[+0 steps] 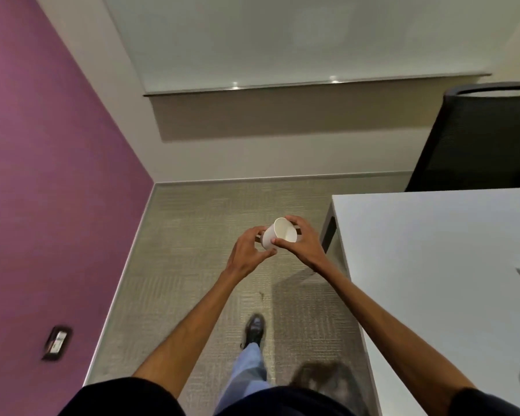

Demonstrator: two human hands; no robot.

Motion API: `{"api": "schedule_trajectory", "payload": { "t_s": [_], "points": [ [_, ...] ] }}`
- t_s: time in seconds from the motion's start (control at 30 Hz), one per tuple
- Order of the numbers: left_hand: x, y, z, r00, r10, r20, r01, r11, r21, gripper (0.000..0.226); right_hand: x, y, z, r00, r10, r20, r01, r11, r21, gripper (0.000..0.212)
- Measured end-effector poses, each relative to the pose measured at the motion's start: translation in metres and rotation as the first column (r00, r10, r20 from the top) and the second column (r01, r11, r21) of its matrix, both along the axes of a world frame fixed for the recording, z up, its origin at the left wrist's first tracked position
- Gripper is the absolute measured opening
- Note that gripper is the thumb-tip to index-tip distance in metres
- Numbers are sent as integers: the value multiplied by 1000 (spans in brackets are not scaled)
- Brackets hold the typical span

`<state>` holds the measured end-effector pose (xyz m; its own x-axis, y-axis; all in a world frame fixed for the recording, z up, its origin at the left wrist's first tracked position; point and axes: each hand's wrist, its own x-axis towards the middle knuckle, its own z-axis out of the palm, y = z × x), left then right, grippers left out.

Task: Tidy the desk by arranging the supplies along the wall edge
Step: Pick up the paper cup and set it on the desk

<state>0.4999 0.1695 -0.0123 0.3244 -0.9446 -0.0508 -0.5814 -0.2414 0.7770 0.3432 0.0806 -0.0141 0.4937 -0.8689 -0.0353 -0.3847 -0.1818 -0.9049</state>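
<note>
Pinching the tilted paper cup point(278, 232) mid-frame w/ fingers point(282, 243) of left hand point(248, 252) & right hand point(305, 241), left of the table point(433, 250), risks crushing or dropping it onto the carpet point(192, 265).

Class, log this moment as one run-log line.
left hand, right hand: both grip paper cup | cup: tilted, over carpet, beside desk corner | step: not yet placed

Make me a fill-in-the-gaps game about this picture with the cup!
The left hand and right hand both hold a paper cup that is coloured ____. The wall on the person's left is ____. The chair behind the desk is ____.
Missing words: white, purple, black.
</note>
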Motion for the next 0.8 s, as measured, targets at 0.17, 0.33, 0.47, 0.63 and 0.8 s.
{"api": "schedule_trajectory", "payload": {
  "t_s": [0.17, 0.33, 0.47, 0.63, 0.8],
  "points": [
    [8, -86, -10, 986, -164, -6, 164, 986, 9, 57, -5, -58, -6, 986, -165, -5, 165, 985, 44, 68],
    [8, -173, -8, 933, -359, 20, 359, 933, 7, 55, -15, -110, -5, 941, -338, -33, 339, 939, 47, 73],
    [-6, -225, -4, 863, -504, 41, 504, 864, 16, 55, -28, -133, -2, 867, -497, -35, 498, 865, 57, 78],
    [-37, -266, -7, 767, -639, 51, 639, 769, 17, 55, -56, -144, 0, 772, -635, -43, 636, 770, 54, 76],
    [-88, -300, -10, 674, -738, 37, 737, 675, 36, 59, -98, -152, -4, 660, -749, -56, 751, 657, 68, 79]
  ]
}}
